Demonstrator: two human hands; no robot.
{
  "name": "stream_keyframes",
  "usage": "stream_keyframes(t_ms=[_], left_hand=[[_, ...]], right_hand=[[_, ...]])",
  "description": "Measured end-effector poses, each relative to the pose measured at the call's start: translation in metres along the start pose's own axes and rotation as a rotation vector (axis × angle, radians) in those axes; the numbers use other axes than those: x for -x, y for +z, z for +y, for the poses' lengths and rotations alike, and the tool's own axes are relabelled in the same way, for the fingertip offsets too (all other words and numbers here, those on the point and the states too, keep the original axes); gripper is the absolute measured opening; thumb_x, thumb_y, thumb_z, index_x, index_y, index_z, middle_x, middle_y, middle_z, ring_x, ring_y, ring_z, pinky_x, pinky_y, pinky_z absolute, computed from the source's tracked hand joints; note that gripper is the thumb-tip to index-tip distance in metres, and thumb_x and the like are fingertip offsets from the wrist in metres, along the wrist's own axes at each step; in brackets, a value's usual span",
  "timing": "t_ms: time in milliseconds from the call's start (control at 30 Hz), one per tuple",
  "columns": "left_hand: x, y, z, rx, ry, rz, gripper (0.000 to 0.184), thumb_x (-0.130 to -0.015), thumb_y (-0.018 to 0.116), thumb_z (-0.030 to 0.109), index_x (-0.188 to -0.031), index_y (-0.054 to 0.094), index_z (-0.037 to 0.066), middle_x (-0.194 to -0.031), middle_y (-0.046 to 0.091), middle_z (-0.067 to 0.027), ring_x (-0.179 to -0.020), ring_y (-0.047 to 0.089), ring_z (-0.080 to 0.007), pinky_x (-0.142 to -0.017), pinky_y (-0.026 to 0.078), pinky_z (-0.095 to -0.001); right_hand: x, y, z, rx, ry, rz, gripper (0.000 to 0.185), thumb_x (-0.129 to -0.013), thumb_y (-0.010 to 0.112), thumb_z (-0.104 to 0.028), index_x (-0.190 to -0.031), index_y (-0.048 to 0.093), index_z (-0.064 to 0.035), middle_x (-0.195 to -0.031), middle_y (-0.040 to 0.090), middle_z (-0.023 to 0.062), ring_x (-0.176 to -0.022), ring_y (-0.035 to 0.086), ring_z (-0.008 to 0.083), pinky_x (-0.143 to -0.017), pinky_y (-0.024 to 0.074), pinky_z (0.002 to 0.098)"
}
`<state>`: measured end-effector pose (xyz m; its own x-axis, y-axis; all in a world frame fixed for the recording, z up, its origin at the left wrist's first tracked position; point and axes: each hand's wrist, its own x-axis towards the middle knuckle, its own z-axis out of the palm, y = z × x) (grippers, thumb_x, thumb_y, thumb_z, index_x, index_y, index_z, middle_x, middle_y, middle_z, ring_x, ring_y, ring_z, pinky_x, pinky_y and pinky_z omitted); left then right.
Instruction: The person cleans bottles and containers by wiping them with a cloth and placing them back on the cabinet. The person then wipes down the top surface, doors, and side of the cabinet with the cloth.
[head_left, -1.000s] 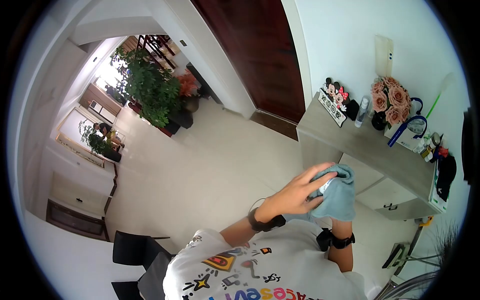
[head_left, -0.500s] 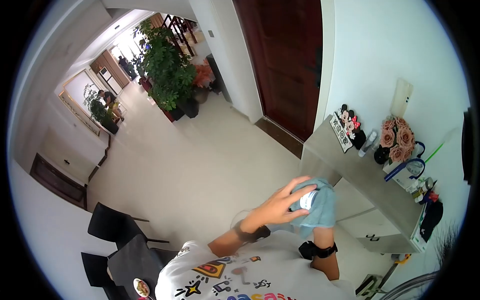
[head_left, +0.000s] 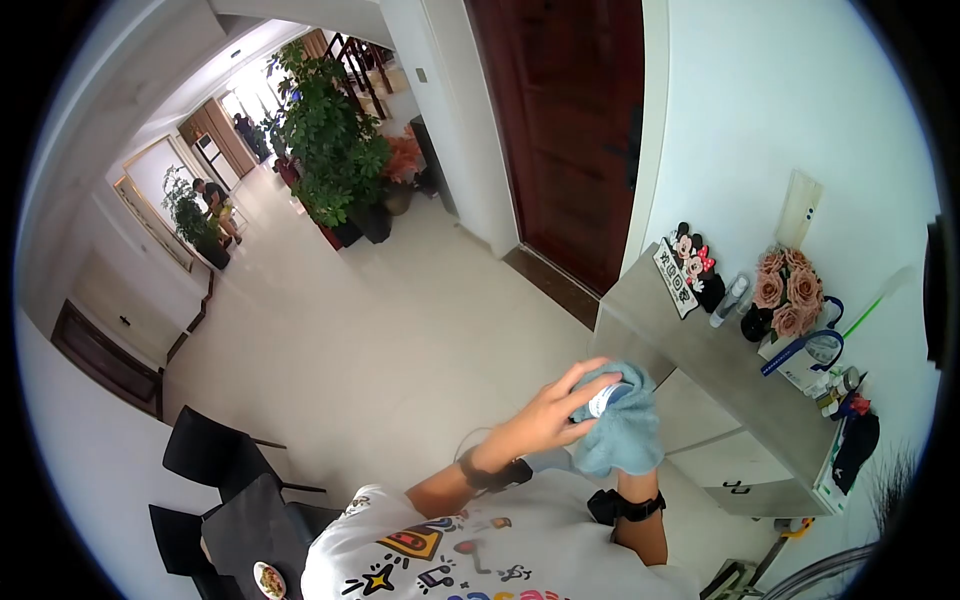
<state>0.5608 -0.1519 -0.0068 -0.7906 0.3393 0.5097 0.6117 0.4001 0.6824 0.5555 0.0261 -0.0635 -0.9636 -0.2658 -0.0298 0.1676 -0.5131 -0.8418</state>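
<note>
A small container (head_left: 604, 399) with a white label and a dark blue top is gripped in the fingers of my left hand (head_left: 552, 415), in front of my body. Around and behind it bunches a grey-blue cloth (head_left: 625, 437). My right hand is under this cloth, so its fingers are hidden; only the right wrist with a black band (head_left: 628, 507) shows below. The cloth touches the container, and the left fingertips rest at its edge.
To the right stands a grey cabinet (head_left: 690, 340) carrying a cartoon-mouse sign (head_left: 685, 268), a clear bottle (head_left: 729, 302), pink roses (head_left: 788, 290) and a dark cap (head_left: 857, 452). Black chairs (head_left: 212, 452) and a table (head_left: 250, 525) are lower left. Farther off, a person (head_left: 216, 208) sits near plants.
Both hands have shifted slightly left with the container and cloth. The cloth has turned and bunched further around the container, covering more of the right wrist area. The view has tilted a little.
</note>
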Motion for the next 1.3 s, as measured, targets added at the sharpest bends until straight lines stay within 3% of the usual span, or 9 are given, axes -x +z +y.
stream_keyframes(t_ms=[67,233,333,633,767,833,1033,1200,1300], left_hand=[[-0.001,0.005,0.001,-0.035,0.003,-0.001,0.069,-0.075,0.068,-0.005,-0.141,0.05,0.006,-0.145,0.041,-0.0171,-0.126,0.05,-0.0361,-0.094,0.05,-0.038],[-0.008,0.022,0.006,-0.072,-0.007,0.051,0.068,-0.074,0.071,-0.004,-0.139,0.051,0.006,-0.142,0.044,-0.0179,-0.122,0.054,-0.0377,-0.088,0.054,-0.0383],[-0.017,0.025,0.001,-0.103,0.03,0.035,0.066,-0.074,0.071,-0.003,-0.137,0.052,0.005,-0.141,0.045,-0.0184,-0.119,0.055,-0.039,-0.089,0.053,-0.0395],[-0.018,0.008,-0.008,-0.219,0.138,0.059,0.063,-0.072,0.077,0.009,-0.132,0.056,0.001,-0.134,0.051,-0.0206,-0.114,0.057,-0.0393,-0.091,0.051,-0.0418],[-0.012,-0.002,-0.007,-0.13,0.101,0.132,0.062,-0.075,0.079,0.014,-0.13,0.056,0.0,-0.134,0.051,-0.0212,-0.112,0.058,-0.0383,-0.092,0.05,-0.0427],[-0.009,-0.009,-0.006,-0.2,0.095,0.148,0.063,-0.074,0.08,0.017,-0.131,0.057,0.001,-0.133,0.051,-0.0207,-0.107,0.059,-0.0385,-0.091,0.05,-0.0437],[0.001,-0.014,-0.014,-0.16,0.039,0.158,0.065,-0.073,0.075,0.008,-0.134,0.055,0.003,-0.136,0.05,-0.0197,-0.113,0.059,-0.0384,-0.093,0.05,-0.0427],[0.003,-0.009,-0.014,-0.229,0.022,0.078,0.063,-0.073,0.071,-0.003,-0.133,0.055,0.003,-0.14,0.049,-0.019,-0.12,0.056,-0.0371,-0.093,0.051,-0.0381],[-0.004,-0.003,-0.013,-0.168,0.031,0.036,0.064,-0.071,0.07,-0.005,-0.133,0.055,0.003,-0.14,0.049,-0.0184,-0.119,0.056,-0.0369,-0.091,0.052,-0.0385]], right_hand=[[-0.01,-0.001,-0.002,0.329,-0.196,-0.072,0.045,-0.088,0.071,-0.011,-0.129,0.052,-0.0039,-0.12,0.061,0.0048,-0.103,0.06,0.0145,-0.087,0.0524,0.029],[-0.006,-0.014,0.006,-0.352,-0.005,-0.073,0.045,-0.093,0.066,-0.014,-0.134,0.049,-0.0047,-0.127,0.057,0.0052,-0.113,0.057,0.0159,-0.096,0.0493,0.0299],[0.0,-0.011,0.003,-0.331,-0.076,-0.035,0.046,-0.097,0.062,-0.019,-0.137,0.047,-0.005,-0.131,0.055,0.0058,-0.119,0.054,0.0178,-0.102,0.0463,0.032],[-0.001,-0.031,0.018,0.237,-0.247,-0.038,0.051,-0.09,0.071,-0.019,-0.134,0.05,-0.0035,-0.128,0.057,0.0074,-0.116,0.056,0.0198,-0.097,0.0476,0.0317],[-0.009,-0.014,-0.004,1.253,-0.238,-0.163,0.052,-0.087,0.073,-0.02,-0.132,0.051,-0.0042,-0.126,0.059,0.0086,-0.112,0.057,0.0196,-0.095,0.0481,0.0315],[-0.019,-0.006,-0.008,1.261,-0.205,-0.209,0.054,-0.086,0.074,-0.021,-0.131,0.052,-0.0043,-0.125,0.059,0.0085,-0.111,0.057,0.0197,-0.094,0.0481,0.0316],[-0.022,0.022,0.006,0.12,-0.009,-0.055,0.055,-0.084,0.077,-0.019,-0.131,0.052,-0.0036,-0.122,0.059,0.0078,-0.111,0.057,0.0185,-0.097,0.0472,0.0309],[-0.049,0.007,-0.002,0.404,-0.207,-0.294,0.048,-0.086,0.073,-0.013,-0.128,0.051,-0.0035,-0.12,0.059,0.0056,-0.108,0.057,0.0151,-0.094,0.0484,0.0278],[-0.04,0.003,0.004,0.104,-0.193,-0.214,0.042,-0.089,0.069,-0.012,-0.127,0.051,-0.004,-0.12,0.059,0.0048,-0.107,0.058,0.0155,-0.092,0.0493,0.0279]])
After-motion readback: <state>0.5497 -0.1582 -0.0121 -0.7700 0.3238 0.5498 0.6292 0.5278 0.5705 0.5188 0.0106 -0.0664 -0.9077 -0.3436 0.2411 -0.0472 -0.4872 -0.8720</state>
